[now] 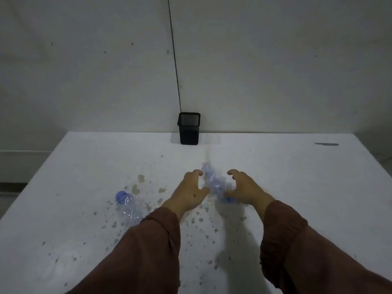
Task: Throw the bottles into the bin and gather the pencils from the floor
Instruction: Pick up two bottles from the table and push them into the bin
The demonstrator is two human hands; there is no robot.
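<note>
Cupping left hand [191, 187] and right hand [244, 187], fingers spread, around crushed bottle [214, 179] (not yet clasped), readying toss toward far bin [189, 128].

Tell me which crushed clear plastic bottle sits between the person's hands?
The crumpled clear plastic bottle between the left hand and right hand; the blue-capped clear bottle lies apart, beside the left sleeve.

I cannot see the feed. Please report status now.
Both hands open, left hand and right hand around crushed bottle. Second bottle lies left. Bin ahead, path clear.
</note>
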